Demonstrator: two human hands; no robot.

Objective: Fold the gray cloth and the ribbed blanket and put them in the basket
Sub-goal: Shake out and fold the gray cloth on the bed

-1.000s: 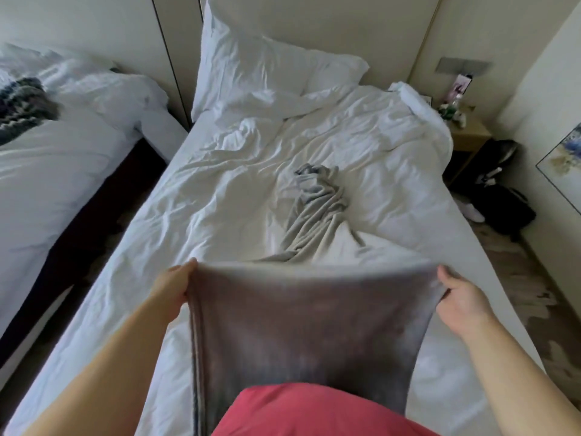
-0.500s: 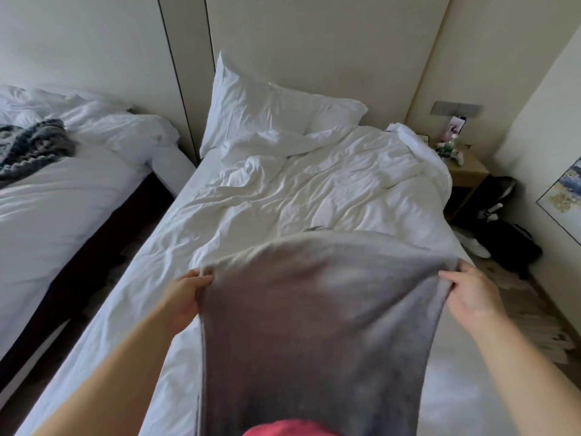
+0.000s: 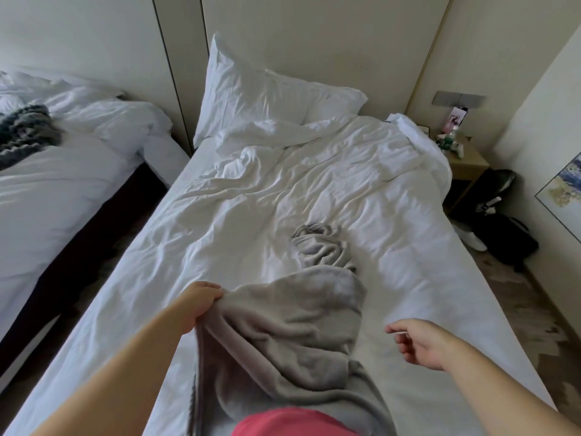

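With only the left hand (image 3: 201,305) gripping a corner of the gray cloth (image 3: 292,335) and the right hand (image 3: 421,344) loosely curled beside it, holding nothing, the near edge slumps on the bed (image 3: 408,278), so a fold started now likely comes out skewed. Farther up, the cloth's far end lies bunched and twisted; a one-handed tug could tighten it rather than spread it. The ribbed blanket (image 3: 25,130) lies on the other bed (image 3: 63,199), far left; no basket in view.
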